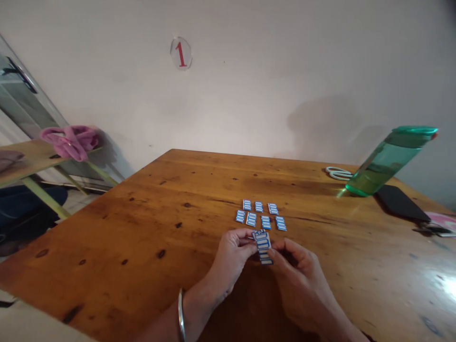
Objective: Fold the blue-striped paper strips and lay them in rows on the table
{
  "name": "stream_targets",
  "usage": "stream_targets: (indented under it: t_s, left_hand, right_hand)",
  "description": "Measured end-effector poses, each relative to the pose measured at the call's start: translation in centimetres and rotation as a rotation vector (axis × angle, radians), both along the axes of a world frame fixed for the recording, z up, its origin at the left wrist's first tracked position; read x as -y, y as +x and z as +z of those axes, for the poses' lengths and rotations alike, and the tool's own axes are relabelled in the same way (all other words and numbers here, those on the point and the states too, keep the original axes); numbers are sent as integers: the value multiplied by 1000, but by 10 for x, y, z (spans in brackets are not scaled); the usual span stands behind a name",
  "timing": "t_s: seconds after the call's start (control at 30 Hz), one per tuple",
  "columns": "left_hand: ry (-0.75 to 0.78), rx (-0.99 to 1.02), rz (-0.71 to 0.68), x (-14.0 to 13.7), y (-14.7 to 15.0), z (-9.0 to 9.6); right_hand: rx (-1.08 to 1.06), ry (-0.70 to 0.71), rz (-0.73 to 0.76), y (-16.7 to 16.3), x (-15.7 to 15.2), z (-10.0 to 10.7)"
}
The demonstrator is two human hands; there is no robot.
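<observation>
A small sheet of white strips with blue borders (263, 243) is held up between my two hands, above the table. My left hand (231, 256) pinches its left edge between thumb and fingers. On its right edge, the thumb and fingers of my right hand (299, 270) are closed. Its upper end looks layered or folded; I cannot tell how many pieces there are. Just beyond my hands, several small blue-and-white striped pieces (251, 219) lie flat in two rows on the wooden table (142, 237). A silver bangle (181, 313) circles my left wrist.
At the right a green transparent bottle (388, 161) stands beside a black phone-like slab (401, 203) and a coiled white cable (337, 173). Keys (427, 230) lie near the right edge. A pink fuzzy item (73, 141) rests on another table at the left. The wall is behind.
</observation>
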State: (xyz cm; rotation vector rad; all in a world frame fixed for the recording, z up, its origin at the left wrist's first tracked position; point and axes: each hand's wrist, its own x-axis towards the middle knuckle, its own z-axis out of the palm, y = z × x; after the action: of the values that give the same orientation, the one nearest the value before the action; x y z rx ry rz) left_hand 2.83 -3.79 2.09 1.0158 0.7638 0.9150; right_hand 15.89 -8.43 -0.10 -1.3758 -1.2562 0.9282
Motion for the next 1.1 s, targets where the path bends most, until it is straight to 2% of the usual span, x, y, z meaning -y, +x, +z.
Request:
stream_targets:
  t_s: [0.2, 0.8, 0.97, 1.1]
  left_hand:
    - [23, -5, -7, 1, 0, 3]
    - [136, -68, -94, 2, -2, -1]
    - [118, -58, -82, 1, -1, -1]
    - [12, -1, -14, -1, -2, -2]
  right_hand:
    - [127, -23, -26, 1, 3, 1]
    - [138, -7, -83, 0, 4, -6]
    - [92, -3, -81, 0, 3, -3]
    - [-6, 107, -122, 4, 2, 13]
